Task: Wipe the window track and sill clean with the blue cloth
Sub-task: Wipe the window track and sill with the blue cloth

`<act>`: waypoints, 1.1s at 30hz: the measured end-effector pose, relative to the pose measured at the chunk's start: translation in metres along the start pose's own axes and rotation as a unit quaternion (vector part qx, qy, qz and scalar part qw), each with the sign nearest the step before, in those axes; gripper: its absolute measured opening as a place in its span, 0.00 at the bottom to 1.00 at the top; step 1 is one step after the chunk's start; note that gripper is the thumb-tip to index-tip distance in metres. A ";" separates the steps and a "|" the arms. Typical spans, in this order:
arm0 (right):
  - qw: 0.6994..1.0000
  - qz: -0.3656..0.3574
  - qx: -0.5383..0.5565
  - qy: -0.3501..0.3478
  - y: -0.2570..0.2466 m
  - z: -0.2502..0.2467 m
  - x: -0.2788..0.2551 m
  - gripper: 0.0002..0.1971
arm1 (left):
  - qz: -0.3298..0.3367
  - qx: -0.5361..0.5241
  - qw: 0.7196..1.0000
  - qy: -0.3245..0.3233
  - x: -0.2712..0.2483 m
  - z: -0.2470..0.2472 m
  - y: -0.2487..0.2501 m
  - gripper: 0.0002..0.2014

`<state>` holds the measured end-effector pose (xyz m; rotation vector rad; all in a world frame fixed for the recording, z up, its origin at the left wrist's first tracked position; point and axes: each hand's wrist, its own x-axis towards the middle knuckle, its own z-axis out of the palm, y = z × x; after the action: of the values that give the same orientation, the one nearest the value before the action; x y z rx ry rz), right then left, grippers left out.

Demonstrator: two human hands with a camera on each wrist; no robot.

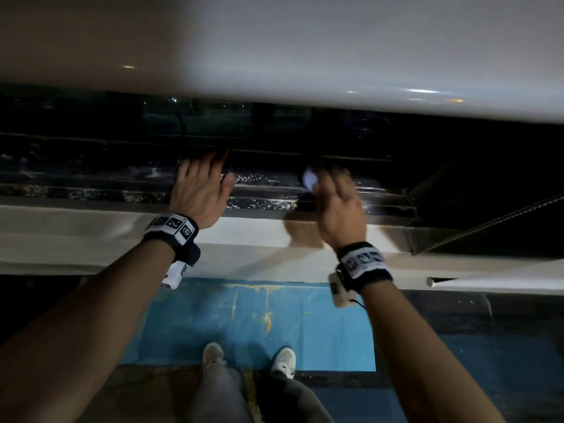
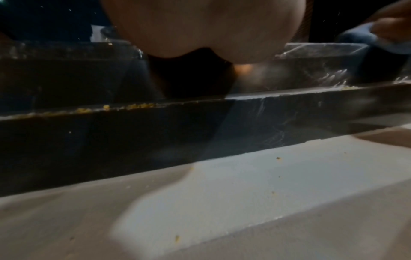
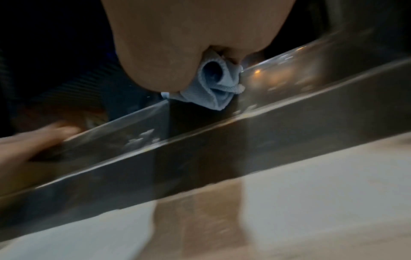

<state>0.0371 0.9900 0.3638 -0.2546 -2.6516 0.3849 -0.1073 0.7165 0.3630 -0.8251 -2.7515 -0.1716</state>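
The dark window track (image 1: 262,181) runs left to right above the pale sill (image 1: 253,236). My right hand (image 1: 332,190) grips the bunched blue cloth (image 1: 309,180) down in the track; the right wrist view shows the cloth (image 3: 217,88) squeezed under the palm. My left hand (image 1: 200,181) lies flat with straight fingers on the track to the left, its palm (image 2: 200,26) filling the top of the left wrist view. Yellowish crumbs (image 2: 131,106) line the track's front rail (image 2: 155,133). White specks dot the track between my hands.
A pale rolled blind (image 1: 274,41) hangs overhead, with its bead chain (image 1: 488,224) slanting at the right. Below the sill a blue wall panel (image 1: 259,325) carries yellow stains. My shoes (image 1: 283,360) stand on the floor. Beyond the track it is dark.
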 end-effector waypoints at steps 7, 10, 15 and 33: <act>0.992 0.118 -0.036 -0.041 -0.028 0.028 0.020 0.27 | -0.010 -0.013 1.000 -0.013 0.001 -0.003 0.003 0.27; 0.995 0.050 0.079 -0.047 -0.078 0.029 0.026 0.19 | -0.030 -0.052 0.998 0.006 0.002 -0.016 0.016 0.27; 0.971 0.085 0.221 0.018 -0.055 -0.014 0.033 0.19 | 0.003 -0.215 0.973 0.085 0.000 -0.031 0.117 0.19; 0.997 0.002 -0.062 -0.054 0.010 0.012 0.004 0.29 | 0.031 -0.131 0.990 0.051 0.016 0.001 0.142 0.18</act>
<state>0.0294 0.9977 0.3514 -0.2840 -2.7855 0.2417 -0.0417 0.8427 0.3717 -0.9371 -2.6384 -0.5581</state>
